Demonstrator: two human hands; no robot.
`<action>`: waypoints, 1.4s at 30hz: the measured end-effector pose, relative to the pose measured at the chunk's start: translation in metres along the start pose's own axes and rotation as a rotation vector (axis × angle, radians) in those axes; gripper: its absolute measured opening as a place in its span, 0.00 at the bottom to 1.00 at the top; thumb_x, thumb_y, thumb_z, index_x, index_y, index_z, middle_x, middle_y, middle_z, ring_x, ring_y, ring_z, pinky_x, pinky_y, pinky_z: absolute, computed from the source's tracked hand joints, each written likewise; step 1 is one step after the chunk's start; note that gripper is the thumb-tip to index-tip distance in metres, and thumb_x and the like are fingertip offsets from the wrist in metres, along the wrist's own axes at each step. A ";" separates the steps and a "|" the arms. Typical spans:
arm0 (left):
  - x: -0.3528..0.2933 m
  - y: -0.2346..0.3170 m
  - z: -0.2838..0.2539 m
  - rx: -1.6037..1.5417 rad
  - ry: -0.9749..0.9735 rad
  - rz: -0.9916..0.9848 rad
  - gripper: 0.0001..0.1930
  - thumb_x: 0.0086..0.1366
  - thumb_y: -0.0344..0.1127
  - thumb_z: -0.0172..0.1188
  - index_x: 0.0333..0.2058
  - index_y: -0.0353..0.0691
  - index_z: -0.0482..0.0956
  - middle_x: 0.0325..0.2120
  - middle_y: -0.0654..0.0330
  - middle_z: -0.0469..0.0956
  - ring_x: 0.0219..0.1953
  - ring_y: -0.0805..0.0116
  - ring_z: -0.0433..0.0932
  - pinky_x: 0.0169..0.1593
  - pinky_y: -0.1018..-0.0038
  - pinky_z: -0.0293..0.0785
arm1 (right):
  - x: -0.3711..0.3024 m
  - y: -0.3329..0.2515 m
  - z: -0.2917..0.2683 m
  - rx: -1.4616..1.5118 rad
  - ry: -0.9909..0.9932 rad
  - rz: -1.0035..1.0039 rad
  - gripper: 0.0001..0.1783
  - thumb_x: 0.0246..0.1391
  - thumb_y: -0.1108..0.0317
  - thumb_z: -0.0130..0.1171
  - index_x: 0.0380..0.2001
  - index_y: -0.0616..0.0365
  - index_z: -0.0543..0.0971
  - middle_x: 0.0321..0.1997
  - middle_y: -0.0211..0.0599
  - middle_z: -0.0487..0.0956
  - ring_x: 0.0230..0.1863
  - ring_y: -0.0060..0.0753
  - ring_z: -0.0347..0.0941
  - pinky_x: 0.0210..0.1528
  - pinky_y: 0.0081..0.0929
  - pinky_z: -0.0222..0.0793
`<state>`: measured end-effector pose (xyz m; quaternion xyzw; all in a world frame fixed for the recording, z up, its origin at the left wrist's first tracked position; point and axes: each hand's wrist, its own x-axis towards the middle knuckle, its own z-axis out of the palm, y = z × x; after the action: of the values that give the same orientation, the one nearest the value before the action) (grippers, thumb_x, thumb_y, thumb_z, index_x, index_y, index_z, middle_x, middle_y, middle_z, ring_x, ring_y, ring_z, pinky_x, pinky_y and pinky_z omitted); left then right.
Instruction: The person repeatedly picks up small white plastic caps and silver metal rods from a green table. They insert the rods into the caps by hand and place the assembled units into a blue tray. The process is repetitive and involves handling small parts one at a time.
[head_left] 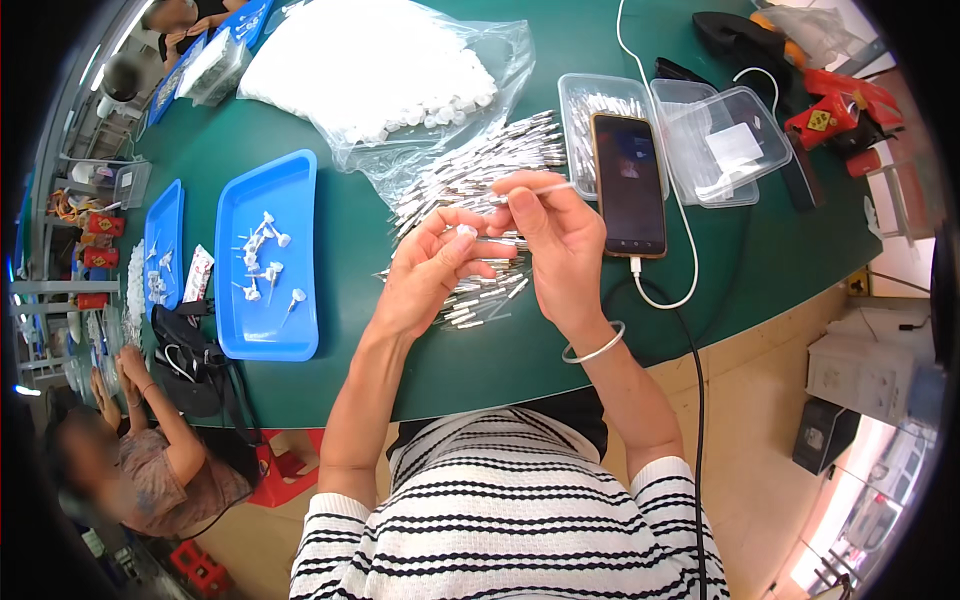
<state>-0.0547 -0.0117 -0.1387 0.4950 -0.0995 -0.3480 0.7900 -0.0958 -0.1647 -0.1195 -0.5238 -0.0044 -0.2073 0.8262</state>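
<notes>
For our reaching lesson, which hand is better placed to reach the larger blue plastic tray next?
Probably the left hand, pinching a small white piece: it is nearer the larger blue tray; the right hand, pinching a thin whitish stick, is farther.

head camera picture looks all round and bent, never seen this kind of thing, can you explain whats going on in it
There is no machine here, only a person's bare hands. A wide fisheye camera worn on the head looks down, so straight edges bend. The left hand pinches a small white piece; the right hand holds a thin pale stick. On the green table lie a pile of thin sticks, a clear bag of little white caps, a phone with a white cable plugged in, and two blue trays with white-topped pieces in them. Another person is at the lower left.
</notes>
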 end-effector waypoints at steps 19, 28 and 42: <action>-0.002 -0.004 -0.006 -0.160 0.187 0.009 0.16 0.63 0.28 0.58 0.50 0.33 0.75 0.39 0.60 0.79 0.37 0.76 0.75 0.40 0.81 0.72 | -0.008 0.026 -0.005 -0.017 -0.044 0.067 0.08 0.60 0.71 0.54 0.38 0.65 0.74 0.36 0.35 0.77 0.35 0.22 0.76 0.39 0.20 0.73; 0.000 -0.004 -0.005 -0.191 0.258 0.040 0.14 0.64 0.28 0.57 0.48 0.33 0.75 0.39 0.56 0.79 0.36 0.74 0.76 0.36 0.82 0.74 | -0.007 0.027 -0.008 -0.091 -0.028 0.007 0.07 0.60 0.71 0.55 0.37 0.65 0.74 0.36 0.34 0.78 0.35 0.22 0.76 0.39 0.18 0.72; -0.001 -0.004 -0.009 -0.218 0.221 0.068 0.14 0.65 0.29 0.56 0.49 0.32 0.73 0.40 0.56 0.79 0.39 0.72 0.78 0.41 0.80 0.76 | -0.002 0.025 -0.007 -0.168 -0.085 -0.049 0.07 0.60 0.73 0.54 0.41 0.64 0.73 0.38 0.36 0.79 0.40 0.22 0.76 0.43 0.18 0.71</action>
<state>-0.0531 -0.0054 -0.1467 0.4380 0.0099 -0.2733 0.8564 -0.0909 -0.1611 -0.1446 -0.5991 -0.0347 -0.2050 0.7732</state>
